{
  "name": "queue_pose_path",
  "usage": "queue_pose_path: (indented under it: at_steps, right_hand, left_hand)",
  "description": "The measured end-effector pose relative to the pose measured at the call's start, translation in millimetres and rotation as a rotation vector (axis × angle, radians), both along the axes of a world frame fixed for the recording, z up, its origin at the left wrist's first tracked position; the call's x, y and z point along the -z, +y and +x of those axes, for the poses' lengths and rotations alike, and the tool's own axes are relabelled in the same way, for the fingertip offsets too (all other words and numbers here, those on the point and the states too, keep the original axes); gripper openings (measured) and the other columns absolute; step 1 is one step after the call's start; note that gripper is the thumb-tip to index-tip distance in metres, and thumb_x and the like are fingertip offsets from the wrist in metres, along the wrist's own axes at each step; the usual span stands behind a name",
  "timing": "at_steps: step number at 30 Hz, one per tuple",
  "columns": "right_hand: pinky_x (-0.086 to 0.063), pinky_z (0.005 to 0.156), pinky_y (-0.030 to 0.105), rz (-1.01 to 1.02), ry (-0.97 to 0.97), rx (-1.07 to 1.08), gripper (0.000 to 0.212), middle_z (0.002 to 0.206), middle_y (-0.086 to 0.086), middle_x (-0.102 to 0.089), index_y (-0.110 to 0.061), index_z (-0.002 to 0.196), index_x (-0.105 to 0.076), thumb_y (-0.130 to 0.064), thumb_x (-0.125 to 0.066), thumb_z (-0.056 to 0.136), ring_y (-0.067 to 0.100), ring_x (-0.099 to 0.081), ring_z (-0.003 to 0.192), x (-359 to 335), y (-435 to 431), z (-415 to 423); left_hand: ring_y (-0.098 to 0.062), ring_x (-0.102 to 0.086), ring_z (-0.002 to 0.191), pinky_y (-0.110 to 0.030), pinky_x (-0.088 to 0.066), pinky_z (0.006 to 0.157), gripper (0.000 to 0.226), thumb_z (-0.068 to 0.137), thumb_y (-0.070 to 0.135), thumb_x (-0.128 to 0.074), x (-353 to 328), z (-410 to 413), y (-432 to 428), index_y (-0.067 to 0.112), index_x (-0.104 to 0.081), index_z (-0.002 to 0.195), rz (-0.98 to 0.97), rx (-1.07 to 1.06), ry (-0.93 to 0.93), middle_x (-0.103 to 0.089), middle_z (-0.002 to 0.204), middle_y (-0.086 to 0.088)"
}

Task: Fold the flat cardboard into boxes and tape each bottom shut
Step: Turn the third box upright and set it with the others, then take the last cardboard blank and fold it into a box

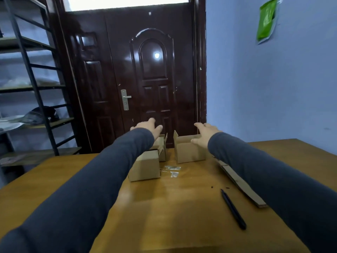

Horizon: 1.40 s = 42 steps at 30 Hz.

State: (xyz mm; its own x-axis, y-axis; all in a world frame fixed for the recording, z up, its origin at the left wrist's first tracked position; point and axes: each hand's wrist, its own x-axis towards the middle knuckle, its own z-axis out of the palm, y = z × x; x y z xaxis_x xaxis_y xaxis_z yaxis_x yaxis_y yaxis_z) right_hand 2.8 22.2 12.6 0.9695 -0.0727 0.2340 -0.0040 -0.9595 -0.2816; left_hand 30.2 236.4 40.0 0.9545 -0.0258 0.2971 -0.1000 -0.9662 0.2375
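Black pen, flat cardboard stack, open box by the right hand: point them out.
Black pen (233, 209), head view, middle of barrel.
Flat cardboard stack (243, 188), head view, top sheet.
Open box (189, 152), head view, front wall.

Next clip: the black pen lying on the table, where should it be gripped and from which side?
Pinch the black pen mid-barrel from straight above, thumb and finger on its long sides. It lies flat and slanted on the table, bare wood on both sides; the flat cardboard sits apart to its right.
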Motion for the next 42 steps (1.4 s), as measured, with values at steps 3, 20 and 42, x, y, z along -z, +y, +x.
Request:
queue_pose_path:
  at_steps: [3, 20, 42]
  right_hand:
    - [-0.039, 0.103, 0.049, -0.033, -0.002, 0.032, 0.071, 0.148, 0.007, -0.035, -0.027, 0.147, -0.023, -0.048, -0.054, 0.087, 0.032, -0.038, 0.131, -13.7, -22.6, -14.4]
    - [-0.038, 0.101, 0.038, -0.092, 0.435, 0.294, 0.081, 0.152, 0.011, -0.031, -0.021, 0.150, -0.020, -0.045, -0.061, 0.085, 0.032, -0.037, 0.134, 52.3, -208.3, -58.9]
    - [-0.045, 0.091, 0.037, 0.165, 0.483, 0.302, 0.093, 0.142, 0.010, -0.039, -0.018, 0.149, -0.021, -0.055, -0.065, 0.076, 0.030, -0.046, 0.119, 92.3, -241.1, -58.4]
  left_hand:
    - [-0.031, -0.055, 0.111, -0.048, -0.040, 0.099, 0.050, 0.094, 0.053, -0.032, -6.0, -8.5, -34.6, 0.024, -0.043, 0.134, -0.033, 0.081, 0.012, -0.058, 0.126, -0.009]
    - [-0.033, -0.053, 0.112, -0.033, -0.045, 0.079, 0.077, 0.091, 0.038, -0.054, 94.0, -18.8, -229.6, 0.018, -0.010, 0.150, -0.263, 0.258, 0.383, -0.047, 0.133, -0.014]
    - [-0.025, -0.053, 0.085, -0.028, -0.042, 0.079, 0.018, 0.089, 0.017, -0.056, 155.1, 31.7, -257.0, 0.004, -0.061, 0.101, -1.095, -0.042, 0.409, -0.063, 0.108, -0.008]
